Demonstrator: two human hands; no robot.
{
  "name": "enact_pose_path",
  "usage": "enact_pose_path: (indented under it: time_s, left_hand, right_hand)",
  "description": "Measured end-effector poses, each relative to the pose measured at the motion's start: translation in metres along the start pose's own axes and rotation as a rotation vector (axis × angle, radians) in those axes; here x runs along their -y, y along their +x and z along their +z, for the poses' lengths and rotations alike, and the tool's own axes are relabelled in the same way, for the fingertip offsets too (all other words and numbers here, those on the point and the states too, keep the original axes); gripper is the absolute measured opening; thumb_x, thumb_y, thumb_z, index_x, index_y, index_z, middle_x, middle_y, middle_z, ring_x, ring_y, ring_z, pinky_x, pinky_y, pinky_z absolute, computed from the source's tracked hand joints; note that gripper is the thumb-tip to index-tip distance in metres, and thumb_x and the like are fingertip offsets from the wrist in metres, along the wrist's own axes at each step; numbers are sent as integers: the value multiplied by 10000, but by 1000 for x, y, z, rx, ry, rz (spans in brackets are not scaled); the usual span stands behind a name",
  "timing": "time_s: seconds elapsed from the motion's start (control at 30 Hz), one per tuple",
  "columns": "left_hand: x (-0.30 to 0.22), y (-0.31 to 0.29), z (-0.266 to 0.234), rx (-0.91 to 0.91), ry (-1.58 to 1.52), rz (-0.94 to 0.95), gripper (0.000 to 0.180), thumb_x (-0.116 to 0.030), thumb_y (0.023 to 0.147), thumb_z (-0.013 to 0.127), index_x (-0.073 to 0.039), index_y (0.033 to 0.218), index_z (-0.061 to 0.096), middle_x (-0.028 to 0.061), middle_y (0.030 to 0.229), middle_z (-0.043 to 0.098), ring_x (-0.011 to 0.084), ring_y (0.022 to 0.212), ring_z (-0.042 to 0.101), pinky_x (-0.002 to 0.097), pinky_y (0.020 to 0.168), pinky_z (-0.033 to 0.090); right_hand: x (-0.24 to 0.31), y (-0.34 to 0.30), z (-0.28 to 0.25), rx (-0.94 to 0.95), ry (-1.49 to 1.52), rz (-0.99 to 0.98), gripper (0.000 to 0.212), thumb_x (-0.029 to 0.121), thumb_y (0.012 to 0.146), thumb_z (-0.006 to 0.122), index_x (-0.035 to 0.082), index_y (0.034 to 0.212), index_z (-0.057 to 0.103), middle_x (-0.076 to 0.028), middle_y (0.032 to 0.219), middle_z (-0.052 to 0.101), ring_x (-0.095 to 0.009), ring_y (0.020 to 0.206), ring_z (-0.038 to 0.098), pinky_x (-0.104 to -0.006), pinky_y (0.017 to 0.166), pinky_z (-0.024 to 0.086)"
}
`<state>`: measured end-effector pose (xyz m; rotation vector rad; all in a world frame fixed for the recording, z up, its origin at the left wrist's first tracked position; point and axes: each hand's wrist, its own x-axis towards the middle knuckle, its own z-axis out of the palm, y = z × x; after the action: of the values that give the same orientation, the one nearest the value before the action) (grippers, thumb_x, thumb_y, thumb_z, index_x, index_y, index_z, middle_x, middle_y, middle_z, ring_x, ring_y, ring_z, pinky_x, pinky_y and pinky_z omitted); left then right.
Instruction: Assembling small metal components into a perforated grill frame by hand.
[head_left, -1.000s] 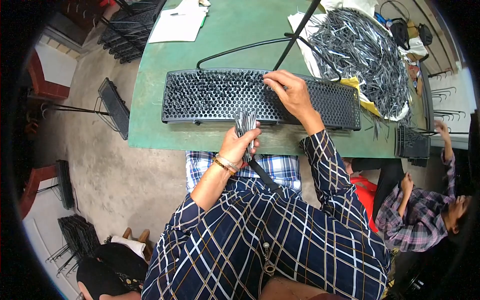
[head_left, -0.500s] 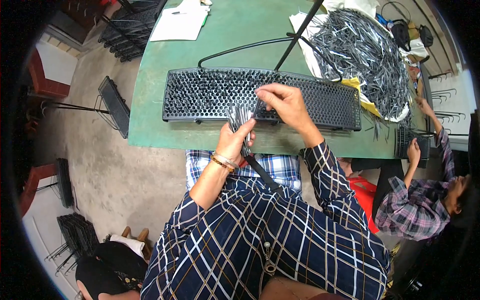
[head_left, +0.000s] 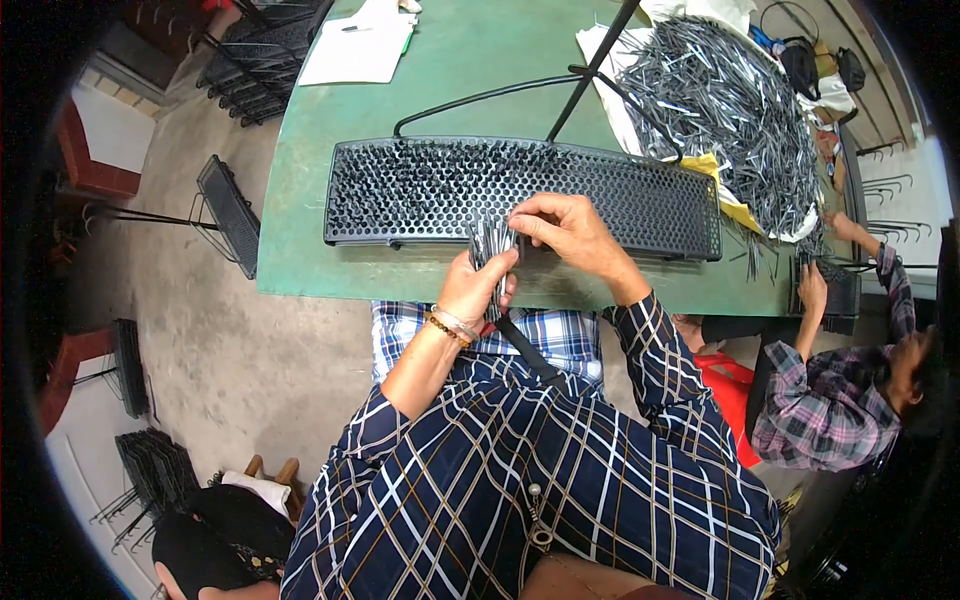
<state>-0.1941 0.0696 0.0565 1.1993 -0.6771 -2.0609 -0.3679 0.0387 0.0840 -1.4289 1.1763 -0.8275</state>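
Note:
A bundle of thin grey and black strips [head_left: 491, 245] stands upright in my left hand [head_left: 478, 287], whose fingers are wrapped round it. My right hand [head_left: 572, 236] is closed in a pinch at the bundle's upper right edge, thumb and forefinger on a thin strip; its tip is partly hidden by the fingers. Just beyond both hands lies a long black perforated panel [head_left: 640, 205] on the green table. Dark pegs or strip ends stand up thickly from its left half, while the right half shows bare holes. A black metal rod frame [head_left: 480, 98] rises from its far edge.
A large heap of similar strips [head_left: 720, 110] lies on white sheeting at the far right. White papers [head_left: 355, 48] and a pen lie far left on the table [head_left: 450, 60]. At right, a co-worker in a plaid shirt [head_left: 830, 405] handles another panel. More black racks [head_left: 235, 215] stand left.
My right hand has come down and nearer, from over the panel to the bundle's top. The left hand has shifted slightly right. The co-worker's hands have moved down toward their panel.

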Motion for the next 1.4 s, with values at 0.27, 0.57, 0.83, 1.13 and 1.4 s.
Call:
enact_pose_path:
  time_s: [0.27, 0.57, 0.83, 1.13, 1.4]
  left_hand:
    - [0, -1, -1, -10, -26, 17, 183, -192, 851, 621, -55, 972, 598, 19, 661, 580, 80, 447, 479, 213, 381, 371]
    - [5, 2, -8, 128, -142, -66, 269, -161, 859, 615, -39, 1092, 559, 50, 861, 614, 85, 613, 544, 212, 481, 452]
    - [7, 4, -11, 134, -159, -108, 282, -148, 856, 619, -34, 1103, 544, 51, 847, 605, 94, 625, 552, 217, 492, 464]
    - [7, 4, -14, 153, -178, -139, 302, -133, 857, 617, -25, 1125, 530, 73, 871, 613, 118, 662, 578, 236, 542, 505]
    - [7, 6, -15, 158, -178, -147, 284, -121, 864, 616, -31, 1120, 532, 96, 907, 630, 141, 725, 618, 247, 588, 529]
  right_hand:
    - [1, 12, -19, -351, -213, -256, 132, 100, 864, 607, -20, 911, 634, -30, 789, 602, -84, 673, 549, -222, 606, 450]
    - [-8, 40, -22, -408, -503, -493, 116, 94, 839, 625, -8, 892, 640, -83, 823, 628, -187, 736, 609, -270, 653, 463]
    - [-16, 41, -26, -387, -418, -502, 99, 125, 823, 631, 37, 861, 657, -78, 831, 649, -230, 766, 626, -317, 681, 481]
    - [-14, 44, -32, -287, -506, -571, 86, 68, 812, 647, 16, 879, 661, -79, 836, 649, -191, 775, 622, -287, 688, 480]
    - [-12, 49, -37, -135, -517, -594, 93, 85, 822, 631, 20, 883, 657, -81, 844, 643, -212, 792, 616, -306, 708, 479]
